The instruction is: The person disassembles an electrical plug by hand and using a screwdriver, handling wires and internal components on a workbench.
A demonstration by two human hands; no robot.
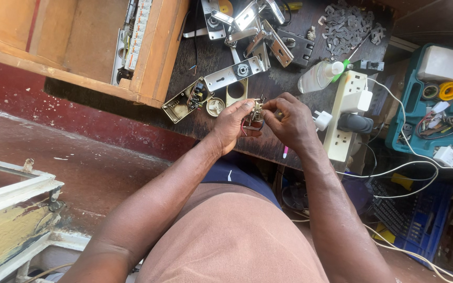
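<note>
Cluttered dark worktop (pixel 289 86): left hand (pixel 233 124) and right hand (pixel 291 121) both pinch a small wired part (pixel 256 111) between them, steadying it; power strip (pixel 346 112) just right.

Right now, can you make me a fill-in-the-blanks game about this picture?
1. Both hands, the left hand and the right hand, hold one small ____ part.
2. The power strip is coloured ____.
3. The teal tool case lies on the person's ____ side.

Missing words: metal; white; right
</note>
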